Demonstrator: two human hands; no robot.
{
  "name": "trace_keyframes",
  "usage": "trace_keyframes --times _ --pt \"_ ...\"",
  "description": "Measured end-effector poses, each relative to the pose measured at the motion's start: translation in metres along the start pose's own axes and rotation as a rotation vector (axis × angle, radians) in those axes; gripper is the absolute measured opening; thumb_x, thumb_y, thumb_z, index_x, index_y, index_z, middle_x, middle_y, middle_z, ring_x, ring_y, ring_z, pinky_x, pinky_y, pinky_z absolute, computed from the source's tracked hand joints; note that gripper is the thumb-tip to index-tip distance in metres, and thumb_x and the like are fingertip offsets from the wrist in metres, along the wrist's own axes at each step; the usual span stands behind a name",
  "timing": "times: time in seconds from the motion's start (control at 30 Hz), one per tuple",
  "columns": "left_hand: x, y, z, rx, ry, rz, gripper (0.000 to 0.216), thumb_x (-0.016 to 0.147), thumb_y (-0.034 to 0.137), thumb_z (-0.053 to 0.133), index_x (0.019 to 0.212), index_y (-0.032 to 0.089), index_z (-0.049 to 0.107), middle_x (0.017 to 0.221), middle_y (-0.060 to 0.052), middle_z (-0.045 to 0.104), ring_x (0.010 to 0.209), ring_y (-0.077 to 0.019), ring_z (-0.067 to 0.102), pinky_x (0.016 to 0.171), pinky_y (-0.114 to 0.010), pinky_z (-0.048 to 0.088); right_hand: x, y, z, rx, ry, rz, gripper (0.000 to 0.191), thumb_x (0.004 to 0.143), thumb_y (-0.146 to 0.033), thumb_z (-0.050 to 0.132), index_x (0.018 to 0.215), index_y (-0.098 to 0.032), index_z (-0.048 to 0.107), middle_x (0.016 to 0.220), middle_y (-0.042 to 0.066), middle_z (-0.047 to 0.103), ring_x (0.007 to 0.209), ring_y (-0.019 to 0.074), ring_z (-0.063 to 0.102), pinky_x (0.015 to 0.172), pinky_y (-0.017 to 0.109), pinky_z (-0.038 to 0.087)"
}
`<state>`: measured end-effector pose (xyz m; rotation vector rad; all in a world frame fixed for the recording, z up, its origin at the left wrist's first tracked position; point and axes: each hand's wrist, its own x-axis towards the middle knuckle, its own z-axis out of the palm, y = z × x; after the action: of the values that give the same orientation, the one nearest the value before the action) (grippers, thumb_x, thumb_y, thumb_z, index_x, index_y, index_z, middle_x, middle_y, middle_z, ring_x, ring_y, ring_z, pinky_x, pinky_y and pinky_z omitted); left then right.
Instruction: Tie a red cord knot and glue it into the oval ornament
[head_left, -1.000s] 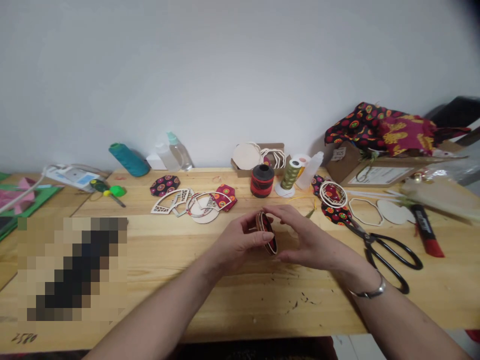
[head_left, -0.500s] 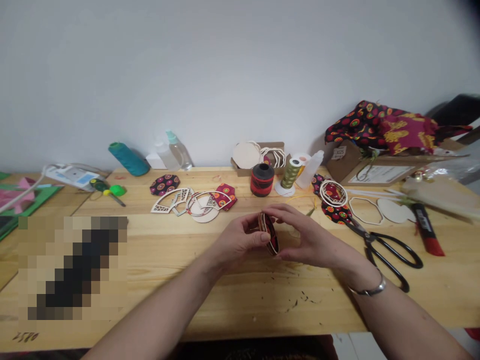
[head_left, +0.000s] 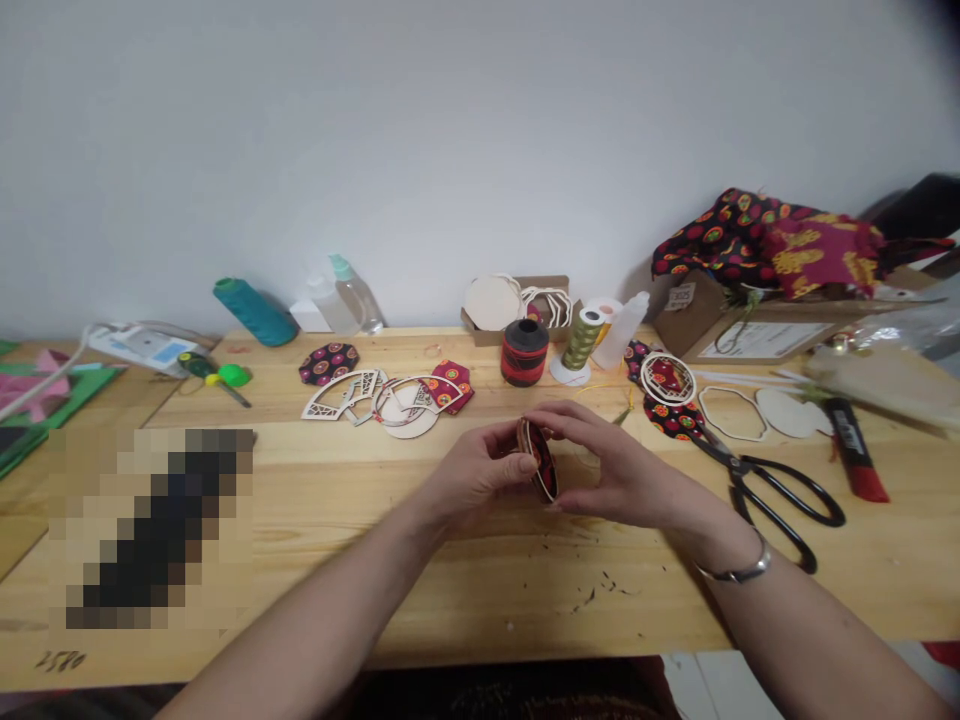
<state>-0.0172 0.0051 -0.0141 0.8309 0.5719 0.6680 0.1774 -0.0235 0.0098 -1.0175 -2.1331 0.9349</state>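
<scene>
Both hands meet over the middle of the wooden table (head_left: 315,520). Between them stands a small round wooden frame with red patterned cloth (head_left: 538,460), held on edge. My left hand (head_left: 480,478) pinches its near rim with thumb and fingers. My right hand (head_left: 611,468) curls around its far side, fingers closed on the rim. A metal bangle (head_left: 735,570) sits on my right wrist.
Black scissors (head_left: 772,490) lie to the right, with wooden cut-outs (head_left: 739,412) and a red-and-black tool (head_left: 855,450). Thread spools (head_left: 523,352), bottles (head_left: 352,295) and fan-shaped wooden pieces (head_left: 375,395) line the back. A cardboard box with patterned cloth (head_left: 780,245) stands at the back right.
The hands and the round frame have stayed together, shifting slightly up in view as the camera tipped. The fingers have adjusted a little on the rim.
</scene>
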Motion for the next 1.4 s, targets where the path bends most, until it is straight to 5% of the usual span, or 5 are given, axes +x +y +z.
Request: trace_keyframes --times 0.77,1.03,1.4 --pt "-0.002 0.006 -0.002 0.101 -0.056 -0.083 0.04 0.062 0.026 0.078 0.098 0.016 0.066 0.086 -0.003 0.063 0.075 -0.0148 0.057 0.071 -0.029 0.043 -0.002 0.002 -0.002 -0.011 0.001 -0.011 0.084 0.063 -0.036 0.078 0.136 -0.031 0.037 0.13 0.008 0.044 0.122 0.0237 0.041 0.103 0.044 0.037" --pt "-0.008 0.011 0.003 0.339 -0.35 -0.208 0.045 0.058 0.024 0.079 0.1 0.018 0.064 0.083 0.0 0.059 0.073 -0.0125 0.051 0.07 -0.028 0.041 0.002 0.004 -0.009 0.104 -0.041 -0.103 0.036 0.079 -0.039 0.062 0.113 -0.031 0.062 0.106 0.004 0.059 0.106 0.0189 0.046 0.097 0.042 0.038" --pt "-0.01 0.007 0.0 0.361 -0.459 -0.281 0.043 0.056 0.026 0.08 0.094 0.019 0.062 0.078 0.0 0.057 0.072 -0.0137 0.052 0.066 -0.027 0.043 0.002 0.004 -0.004 0.168 -0.13 -0.124 0.012 0.077 -0.029 0.067 0.088 -0.028 0.072 0.079 0.0 0.066 0.097 0.0188 0.045 0.087 0.038 0.04"
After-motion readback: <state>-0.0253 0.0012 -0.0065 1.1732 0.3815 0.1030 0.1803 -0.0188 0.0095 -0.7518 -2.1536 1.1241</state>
